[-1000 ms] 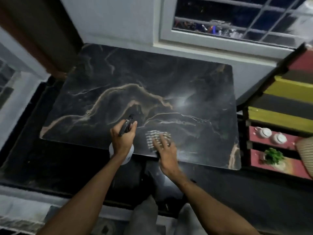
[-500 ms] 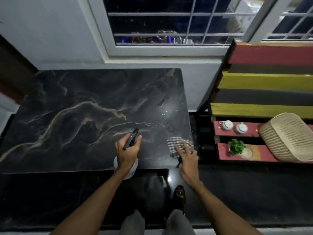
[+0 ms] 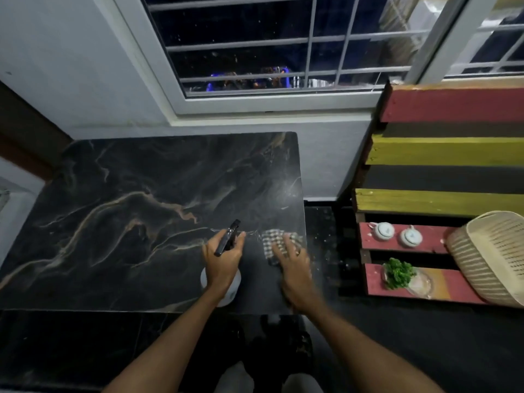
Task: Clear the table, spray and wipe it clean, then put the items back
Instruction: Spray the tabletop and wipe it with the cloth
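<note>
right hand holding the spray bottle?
No, the left hand grips the spray bottle; the right hand lies flat on the checked cloth near the table's right edge.

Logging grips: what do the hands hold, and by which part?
Left hand grips the spray bottle by its neck; right hand presses flat on the cloth.

A pallet rack point(image 3: 442, 150) striped red, yellow and black stands on the dark floor point(image 3: 425, 336). Up and left of the rack, a white-framed barred window point(image 3: 283, 46) shows darkness.
</note>
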Action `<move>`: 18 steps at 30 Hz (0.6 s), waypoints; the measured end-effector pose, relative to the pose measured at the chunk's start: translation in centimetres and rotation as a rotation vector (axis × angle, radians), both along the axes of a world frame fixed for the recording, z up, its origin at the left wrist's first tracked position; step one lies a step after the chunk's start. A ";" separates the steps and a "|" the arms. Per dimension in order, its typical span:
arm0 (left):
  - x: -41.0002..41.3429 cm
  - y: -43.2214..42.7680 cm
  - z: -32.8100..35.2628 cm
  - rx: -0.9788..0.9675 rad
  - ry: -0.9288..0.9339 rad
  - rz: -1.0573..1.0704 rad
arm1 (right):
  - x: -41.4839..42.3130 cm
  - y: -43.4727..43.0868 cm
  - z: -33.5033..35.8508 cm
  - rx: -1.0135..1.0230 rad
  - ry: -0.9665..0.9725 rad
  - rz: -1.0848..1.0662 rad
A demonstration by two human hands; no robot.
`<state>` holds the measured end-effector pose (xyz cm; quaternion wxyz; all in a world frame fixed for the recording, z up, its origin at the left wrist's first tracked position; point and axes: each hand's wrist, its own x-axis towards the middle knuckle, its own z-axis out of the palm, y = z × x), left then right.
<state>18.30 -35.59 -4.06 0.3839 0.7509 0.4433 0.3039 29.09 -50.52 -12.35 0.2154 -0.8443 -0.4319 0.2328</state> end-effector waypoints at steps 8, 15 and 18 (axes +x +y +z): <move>1.1 5.8 0.2 0.023 -0.019 0.009 | 4.5 8.7 0.9 -0.026 -0.024 -0.093; 2.1 13.9 -0.3 -0.013 -0.066 0.028 | 1.8 11.5 -1.6 0.058 -0.079 0.103; 2.5 17.5 -0.1 0.004 -0.057 0.035 | 5.6 18.4 -1.3 -0.014 -0.136 -0.327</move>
